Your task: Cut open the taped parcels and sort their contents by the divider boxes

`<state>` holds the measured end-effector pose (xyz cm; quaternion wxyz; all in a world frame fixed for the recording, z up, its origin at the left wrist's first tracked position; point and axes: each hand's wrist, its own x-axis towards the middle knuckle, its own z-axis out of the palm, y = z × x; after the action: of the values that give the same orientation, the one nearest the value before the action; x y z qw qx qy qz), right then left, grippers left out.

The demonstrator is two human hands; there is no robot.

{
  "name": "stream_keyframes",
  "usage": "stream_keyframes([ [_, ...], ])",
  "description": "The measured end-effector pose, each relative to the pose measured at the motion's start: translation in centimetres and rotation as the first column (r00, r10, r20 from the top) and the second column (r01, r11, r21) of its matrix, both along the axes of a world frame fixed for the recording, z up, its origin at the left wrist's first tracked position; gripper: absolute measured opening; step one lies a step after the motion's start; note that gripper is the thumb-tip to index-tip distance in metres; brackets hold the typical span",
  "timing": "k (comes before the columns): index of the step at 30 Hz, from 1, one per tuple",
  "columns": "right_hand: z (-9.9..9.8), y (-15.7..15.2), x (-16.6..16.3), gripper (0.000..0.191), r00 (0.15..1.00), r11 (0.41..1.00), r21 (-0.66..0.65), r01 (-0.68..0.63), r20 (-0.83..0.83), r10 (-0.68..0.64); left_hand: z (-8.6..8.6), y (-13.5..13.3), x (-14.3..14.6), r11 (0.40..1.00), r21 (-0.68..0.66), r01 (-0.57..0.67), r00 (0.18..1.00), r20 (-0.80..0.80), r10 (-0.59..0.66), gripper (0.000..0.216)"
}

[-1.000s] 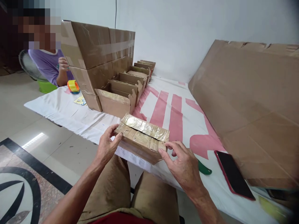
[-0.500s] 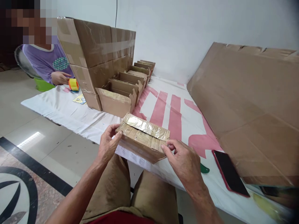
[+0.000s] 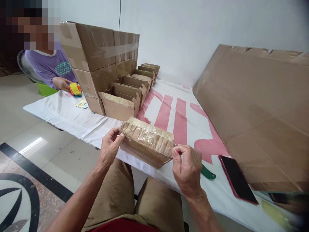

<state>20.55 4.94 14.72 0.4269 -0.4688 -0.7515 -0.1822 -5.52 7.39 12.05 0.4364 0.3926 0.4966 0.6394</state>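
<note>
A small cardboard box [image 3: 147, 141], covered in shiny clear tape, rests at the near edge of the white and pink cloth [image 3: 169, 112], tilted towards me. My left hand [image 3: 109, 149] grips its left end with thumb on top. My right hand [image 3: 188, 167] pinches the box's right end between thumb and fingers. My knees show just below the box.
A row of open small cartons [image 3: 125, 96] runs back along tall taped cardboard boxes [image 3: 101, 54]. A large flat cardboard sheet [image 3: 260, 106] leans at right. A red-edged phone [image 3: 238, 178] and a green handle [image 3: 207, 174] lie near my right hand. Another person [image 3: 53, 67] at far left touches a tape roll [image 3: 75, 89].
The box's top flaps have closed and the box has tipped towards me. My right hand went from spread fingers to a pinch on the right end. The other person's hand reached the tape roll.
</note>
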Motion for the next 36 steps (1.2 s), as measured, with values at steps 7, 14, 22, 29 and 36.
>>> stream_keyframes([
  [7, -2.1, -2.1, 0.5, 0.025, 0.933, 0.958, -0.042, -0.284, -0.240, 0.266, 0.0, 0.2, -1.3, 0.999, 0.027, 0.030, 0.993, 0.111, -0.032, 0.022],
  [14, -1.8, -2.8, 0.2, 0.039, 0.909, 0.917, -0.050, -0.397, -0.161, 0.385, 0.4, -0.6, -1.8, 0.995, 0.023, 0.102, 0.956, 0.273, -0.104, 0.029],
  [22, -1.6, -3.8, 0.7, 0.018, 0.916, 0.907, -0.145, -0.394, 0.016, 0.401, 0.0, -1.0, -2.1, 0.995, 0.030, 0.096, 0.993, 0.061, -0.098, 0.032],
  [29, -0.8, -3.5, 0.8, 0.017, 0.926, 0.914, -0.151, -0.377, -0.038, 0.376, -1.3, -1.3, -2.5, 0.989, 0.075, 0.129, 0.951, -0.290, -0.102, 0.025],
  [36, 1.2, -0.6, 1.8, 0.030, 0.964, 0.925, -0.304, -0.230, 0.059, 0.259, -1.4, -1.6, -2.4, 0.985, 0.125, 0.115, 0.904, -0.425, -0.052, 0.020],
])
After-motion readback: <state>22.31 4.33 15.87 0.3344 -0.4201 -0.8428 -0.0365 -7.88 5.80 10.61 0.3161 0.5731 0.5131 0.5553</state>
